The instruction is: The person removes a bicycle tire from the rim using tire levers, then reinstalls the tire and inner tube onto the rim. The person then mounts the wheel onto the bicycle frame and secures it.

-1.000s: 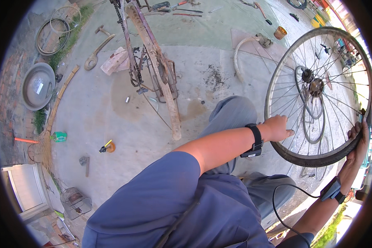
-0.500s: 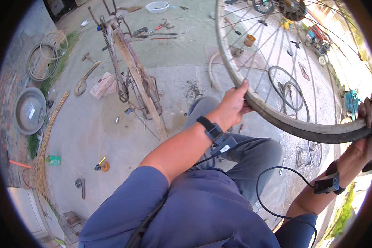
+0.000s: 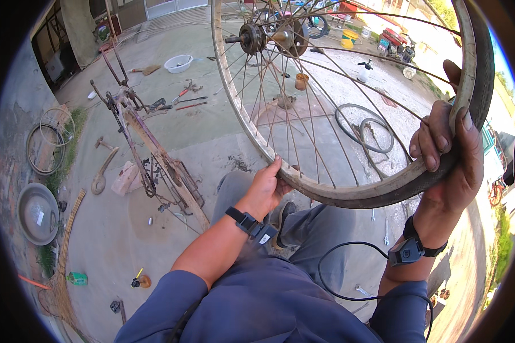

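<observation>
A spoked bicycle wheel (image 3: 349, 193) with a pale, worn rim is held up in front of me, tilted, its rusty hub (image 3: 253, 39) toward the top. A black tyre (image 3: 485, 63) runs along the right and lower side of the rim. My left hand (image 3: 263, 191) is closed on the lower left of the rim, thumb on top. At the lower right, my right hand (image 3: 458, 151) wraps round tyre and rim, its dirty fingers curled over the inner edge among the spokes. More dark fingers show higher on the rim at the right; whose they are I cannot tell.
A rusty bicycle frame (image 3: 154, 146) stands at left. Beyond the wheel lies a black inner tube (image 3: 379, 150). A white basin (image 3: 178, 64), a grey metal basin (image 3: 23, 214), a straw broom (image 3: 67, 251), a brick (image 3: 126, 178) and a spanner (image 3: 386, 231) lie about the ground.
The wheel has shifted left in view and shows more of its hub. My right hand is now fully visible on the tyre. The view has turned, showing more of the yard.
</observation>
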The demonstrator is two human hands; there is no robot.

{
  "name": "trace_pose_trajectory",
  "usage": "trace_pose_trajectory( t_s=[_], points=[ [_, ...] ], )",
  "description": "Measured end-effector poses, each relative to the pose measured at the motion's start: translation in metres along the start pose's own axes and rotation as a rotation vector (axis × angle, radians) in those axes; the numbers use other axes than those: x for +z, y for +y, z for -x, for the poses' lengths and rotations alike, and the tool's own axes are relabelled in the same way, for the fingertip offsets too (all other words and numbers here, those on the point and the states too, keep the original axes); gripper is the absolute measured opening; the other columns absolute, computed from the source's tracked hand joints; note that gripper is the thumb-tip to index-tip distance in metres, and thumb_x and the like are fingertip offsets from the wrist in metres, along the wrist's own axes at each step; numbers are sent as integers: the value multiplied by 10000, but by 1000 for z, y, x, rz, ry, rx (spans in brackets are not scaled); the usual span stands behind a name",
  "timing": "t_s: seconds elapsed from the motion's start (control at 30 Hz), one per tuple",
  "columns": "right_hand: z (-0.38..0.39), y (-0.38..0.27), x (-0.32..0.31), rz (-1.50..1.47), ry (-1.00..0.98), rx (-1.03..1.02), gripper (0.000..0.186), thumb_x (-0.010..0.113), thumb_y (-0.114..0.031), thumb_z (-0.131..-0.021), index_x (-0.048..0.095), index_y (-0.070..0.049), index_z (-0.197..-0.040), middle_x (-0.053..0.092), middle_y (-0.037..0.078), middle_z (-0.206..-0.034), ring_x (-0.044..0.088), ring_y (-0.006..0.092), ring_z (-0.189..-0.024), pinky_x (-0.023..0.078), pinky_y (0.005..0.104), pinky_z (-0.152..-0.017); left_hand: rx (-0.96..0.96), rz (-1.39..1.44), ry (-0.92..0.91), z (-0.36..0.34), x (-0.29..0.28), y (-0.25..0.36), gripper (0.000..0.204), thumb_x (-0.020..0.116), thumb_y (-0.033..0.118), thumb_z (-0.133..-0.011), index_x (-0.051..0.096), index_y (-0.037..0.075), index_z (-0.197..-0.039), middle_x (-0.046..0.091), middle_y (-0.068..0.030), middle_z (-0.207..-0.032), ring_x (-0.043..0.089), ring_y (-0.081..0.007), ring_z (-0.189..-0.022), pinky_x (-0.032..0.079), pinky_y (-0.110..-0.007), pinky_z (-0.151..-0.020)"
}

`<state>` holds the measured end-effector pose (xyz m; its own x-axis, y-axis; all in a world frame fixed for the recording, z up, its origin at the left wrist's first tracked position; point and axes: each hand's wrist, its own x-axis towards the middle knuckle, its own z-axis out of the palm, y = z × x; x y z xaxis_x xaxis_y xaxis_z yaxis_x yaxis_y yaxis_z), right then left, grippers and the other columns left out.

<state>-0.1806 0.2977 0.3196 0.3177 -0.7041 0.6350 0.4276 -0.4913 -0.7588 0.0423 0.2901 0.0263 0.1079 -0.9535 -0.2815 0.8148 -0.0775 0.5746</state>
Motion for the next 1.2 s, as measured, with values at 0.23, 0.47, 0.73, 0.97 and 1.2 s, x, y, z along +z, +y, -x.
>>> trace_pose_trajectory(
  t_s=[0.23, 0.47, 0.73, 0.97, 1.2],
  points=[
    [11, 6, 6, -11, 3, 33, 622, 592, -288, -1019, 422, 74, -1496, 448, 3, -688, 449, 77, -507, 488, 259, -557, -51, 29, 29, -2, -6, -14, 356, 473, 386, -1116, 569, 44, -1135, 729, -203, -1099, 739, -296, -948, 624, -441, -842],
    [15, 10, 17, 98, 75, 66, 653, 605, -306, -1011, 415, 87, -1496, 451, 9, -685, 471, 90, -511, 535, 283, -588, -96, 26, 21, -7, -17, -27, 397, 435, 382, -1126, 552, 6, -1183, 724, -217, -1119, 740, -296, -951, 624, -431, -849],
    [14, 17, 13, 111, 28, 151, 633, 593, -304, -1017, 426, 83, -1490, 466, 15, -712, 490, 99, -551, 535, 288, -626, -153, -29, 41, -2, -21, -36, 445, 404, 414, -1128, 569, 5, -1187, 731, -190, -1111, 746, -287, -974, 625, -419, -860],
    [6, 39, -5, 106, -10, 222, 526, 524, -254, -1072, 445, 56, -1489, 452, 16, -781, 467, 87, -619, 521, 276, -671, -248, -96, 107, -3, -32, -62, 505, 394, 467, -1121, 606, 9, -1152, 735, -157, -1102, 742, -282, -1013, 591, -458, -933],
    [-7, 118, -6, 63, -30, 384, 405, 644, -279, -1021, 583, -4, -1312, 546, 39, -800, 518, 116, -627, 482, 256, -635, -371, -2, 179, -17, -73, -107, 496, 350, 473, -1127, 558, 27, -1185, 707, -129, -1082, 735, -258, -964, 619, -463, -825]
  ],
)
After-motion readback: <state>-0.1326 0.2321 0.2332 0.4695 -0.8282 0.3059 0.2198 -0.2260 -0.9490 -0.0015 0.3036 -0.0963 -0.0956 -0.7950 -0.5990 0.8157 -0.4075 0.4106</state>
